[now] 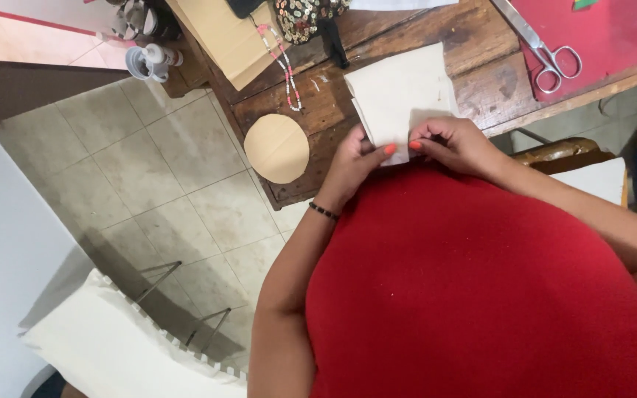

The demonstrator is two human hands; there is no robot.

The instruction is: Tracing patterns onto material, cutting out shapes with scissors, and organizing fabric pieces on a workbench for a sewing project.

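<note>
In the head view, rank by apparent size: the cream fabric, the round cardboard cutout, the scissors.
1. Cream fabric, largest, both hands pinching its near edge.
2. Round cardboard cutout.
3. Scissors, smallest, though partly cropped and farther away, so unsure.

the near edge of the cream cloth is hidden under the left hand and the right hand, so what the fingertips pinch there cannot be told. both palms are turned away, and the red garment covers everything below the hands. far beyond the right hand, the scissors are cut by the top edge of the picture, so the blade tips do not show. beyond the left hand, the patterned pouch and the cardboard piece are also cut at the top. the small bottles, far to the left of the left hand, are too small to tell.
</note>
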